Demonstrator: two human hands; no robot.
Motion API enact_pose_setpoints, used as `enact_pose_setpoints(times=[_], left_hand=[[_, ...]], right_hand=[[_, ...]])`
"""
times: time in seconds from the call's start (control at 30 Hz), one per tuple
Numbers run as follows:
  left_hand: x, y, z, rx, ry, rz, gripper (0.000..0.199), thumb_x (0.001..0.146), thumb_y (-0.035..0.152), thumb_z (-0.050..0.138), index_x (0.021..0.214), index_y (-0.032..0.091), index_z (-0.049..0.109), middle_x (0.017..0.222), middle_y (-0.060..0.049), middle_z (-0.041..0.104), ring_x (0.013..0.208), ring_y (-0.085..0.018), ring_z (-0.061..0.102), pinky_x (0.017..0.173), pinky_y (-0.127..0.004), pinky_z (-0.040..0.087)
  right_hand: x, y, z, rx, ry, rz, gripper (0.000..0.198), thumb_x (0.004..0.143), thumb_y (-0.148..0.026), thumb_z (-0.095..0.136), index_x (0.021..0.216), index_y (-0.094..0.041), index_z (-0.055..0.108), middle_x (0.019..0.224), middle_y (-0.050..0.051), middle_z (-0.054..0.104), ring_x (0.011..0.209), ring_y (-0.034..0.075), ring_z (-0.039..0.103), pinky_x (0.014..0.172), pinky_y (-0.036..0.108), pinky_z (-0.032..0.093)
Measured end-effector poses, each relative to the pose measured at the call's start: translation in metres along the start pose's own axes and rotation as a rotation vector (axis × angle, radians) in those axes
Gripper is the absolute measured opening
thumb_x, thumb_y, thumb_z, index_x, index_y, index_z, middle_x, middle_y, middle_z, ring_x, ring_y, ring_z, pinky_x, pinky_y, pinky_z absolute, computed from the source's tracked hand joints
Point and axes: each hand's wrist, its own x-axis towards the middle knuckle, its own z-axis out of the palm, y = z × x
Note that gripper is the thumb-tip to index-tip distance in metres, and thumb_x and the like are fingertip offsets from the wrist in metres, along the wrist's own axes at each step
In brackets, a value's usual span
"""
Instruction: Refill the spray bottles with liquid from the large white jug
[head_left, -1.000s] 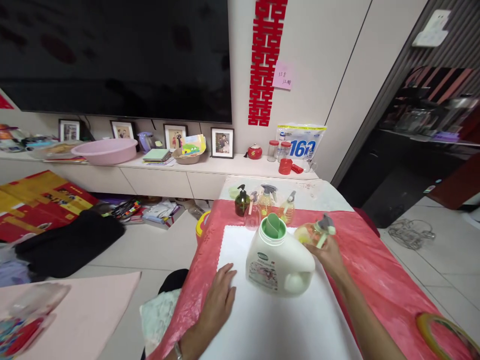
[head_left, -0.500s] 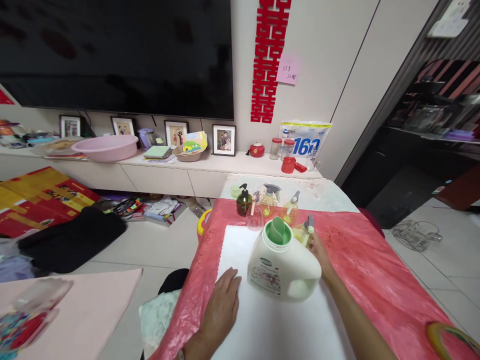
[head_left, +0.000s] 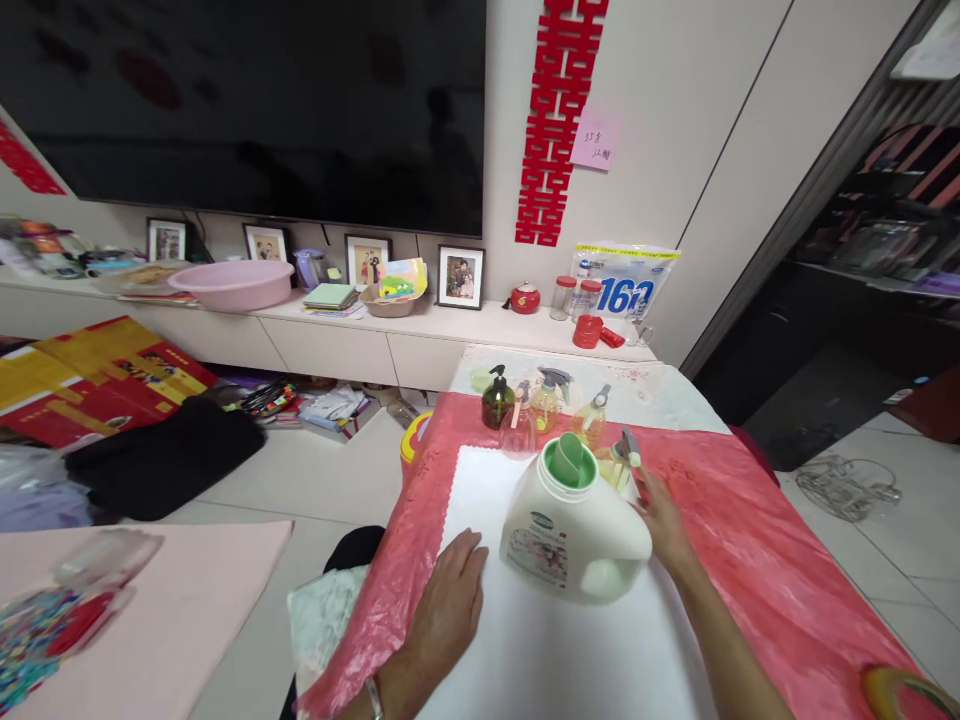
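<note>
A large cream-white detergent jug (head_left: 574,545), uncapped with a green spout inside its neck, stands upright on the white scallop-edged mat (head_left: 555,660). My left hand (head_left: 450,590) lies flat on the mat's left edge, fingers stretched and holding nothing. Behind the jug is a yellowish spray bottle (head_left: 621,462) with a grey trigger head, its lower part hidden. My right hand (head_left: 664,515) is beside that bottle with its fingers apart, partly behind the jug. Farther back stand a dark green pump bottle (head_left: 496,402), a pink spray bottle (head_left: 517,430) and two yellowish spray bottles (head_left: 547,405).
A red plastic cover (head_left: 750,540) lies over the table, with a roll of tape (head_left: 900,690) at the near right. Jars with red lids (head_left: 562,300) and a pink basin (head_left: 236,288) stand on the low cabinet. At left, a pink surface (head_left: 217,600) bears colourful small pieces.
My right hand has loosened from the yellowish spray bottle behind the jug and drawn slightly right. My left hand stays flat on the mat. The camera view has shifted a little left.
</note>
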Motion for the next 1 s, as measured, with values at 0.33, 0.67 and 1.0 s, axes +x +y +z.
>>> enact_pose_setpoints(times=[0.33, 0.67, 1.0], left_hand=[[0.002, 0.007, 0.000, -0.043, -0.067, -0.053, 0.044, 0.091, 0.004, 0.041, 0.126, 0.016, 0.064, 0.135, -0.016, 0.068, 0.129, -0.032, 0.064, 0.105, -0.055, 0.059], [0.006, 0.011, -0.008, -0.076, -0.109, -0.070, 0.042, 0.090, 0.003, 0.044, 0.126, 0.014, 0.062, 0.136, -0.017, 0.066, 0.131, -0.032, 0.062, 0.108, -0.054, 0.058], [0.010, 0.013, -0.010, -0.238, -0.107, -0.102, 0.048, 0.089, 0.002, 0.044, 0.132, 0.018, 0.058, 0.134, -0.017, 0.064, 0.132, -0.032, 0.059, 0.110, -0.060, 0.053]], right_hand=[[-0.089, -0.056, -0.016, 0.219, -0.257, 0.007, 0.064, 0.066, -0.060, 0.084, 0.107, -0.012, 0.073, 0.103, 0.012, 0.069, 0.089, 0.027, 0.068, 0.073, 0.029, 0.059], [-0.119, -0.068, -0.005, 0.113, -0.101, -0.111, 0.033, 0.065, -0.042, 0.084, 0.069, -0.012, 0.072, 0.062, 0.001, 0.056, 0.055, 0.013, 0.051, 0.049, 0.016, 0.044], [-0.143, -0.081, -0.007, 0.109, 0.018, -0.222, 0.028, 0.065, -0.036, 0.083, 0.076, -0.011, 0.075, 0.069, 0.002, 0.062, 0.057, 0.012, 0.054, 0.052, 0.016, 0.047]])
